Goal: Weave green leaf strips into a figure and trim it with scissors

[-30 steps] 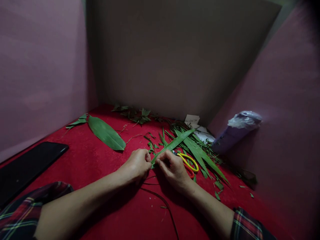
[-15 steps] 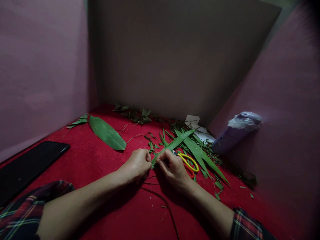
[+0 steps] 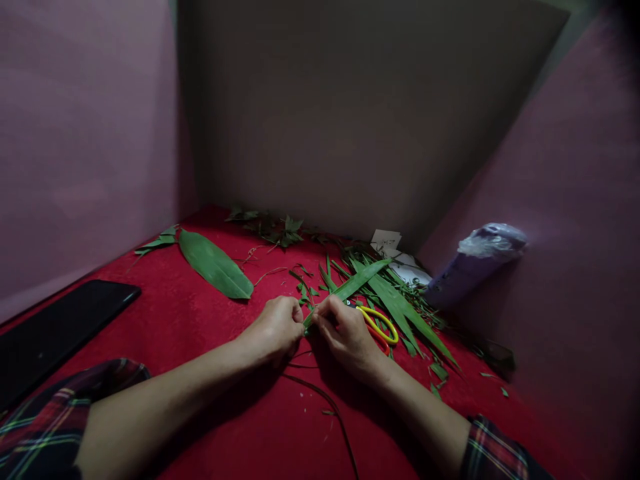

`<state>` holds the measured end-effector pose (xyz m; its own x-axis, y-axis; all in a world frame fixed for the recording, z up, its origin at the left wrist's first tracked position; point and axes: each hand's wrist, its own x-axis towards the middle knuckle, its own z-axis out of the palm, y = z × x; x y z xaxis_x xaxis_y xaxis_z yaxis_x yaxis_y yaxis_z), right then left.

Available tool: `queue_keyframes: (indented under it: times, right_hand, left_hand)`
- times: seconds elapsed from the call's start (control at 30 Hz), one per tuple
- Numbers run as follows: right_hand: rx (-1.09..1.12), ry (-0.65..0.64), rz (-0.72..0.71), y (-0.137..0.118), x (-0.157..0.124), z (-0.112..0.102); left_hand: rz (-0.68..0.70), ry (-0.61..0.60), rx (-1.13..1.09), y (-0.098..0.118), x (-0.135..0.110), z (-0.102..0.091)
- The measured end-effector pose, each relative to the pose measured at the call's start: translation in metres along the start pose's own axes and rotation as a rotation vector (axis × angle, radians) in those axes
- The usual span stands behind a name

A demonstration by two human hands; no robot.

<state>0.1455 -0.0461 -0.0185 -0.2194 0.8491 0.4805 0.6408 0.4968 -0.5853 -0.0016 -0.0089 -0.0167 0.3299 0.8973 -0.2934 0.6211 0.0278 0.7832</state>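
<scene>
My left hand [image 3: 274, 328] and my right hand [image 3: 347, 337] meet over the red cloth [image 3: 200, 333], both pinching the near end of a long narrow green leaf strip [image 3: 356, 282]. The strip runs up and to the right from my fingertips toward a heap of cut leaves [image 3: 395, 300]. Yellow-and-red-handled scissors [image 3: 379, 325] lie just right of my right hand, partly hidden by it. A thin dark stem [image 3: 330, 407] trails toward me from under my hands.
A broad green leaf [image 3: 215, 265] lies at the back left, with leaf scraps [image 3: 273, 229] along the back wall. A black flat slab [image 3: 55, 330] sits at the left edge. A purple wrapped roll [image 3: 475, 263] leans on the right wall, by white paper [image 3: 400, 257].
My right thumb and fingers have shifted slightly up along the strip's end, closer to my left fingertips. The leaf strip and everything else stay where they were.
</scene>
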Motion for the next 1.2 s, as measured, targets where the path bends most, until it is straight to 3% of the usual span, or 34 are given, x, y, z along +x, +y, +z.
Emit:
queue_keyframes:
  times: [0.77, 1.2]
  right_hand:
    - [-0.071, -0.036, -0.007, 0.000, -0.002, 0.007]
    - [-0.052, 0.032, 0.033, -0.001, -0.004, 0.013]
  left_hand:
    - [0.068, 0.036, 0.003, -0.003, 0.003, 0.002]
    - [0.076, 0.035, 0.012, -0.004, 0.004, 0.002]
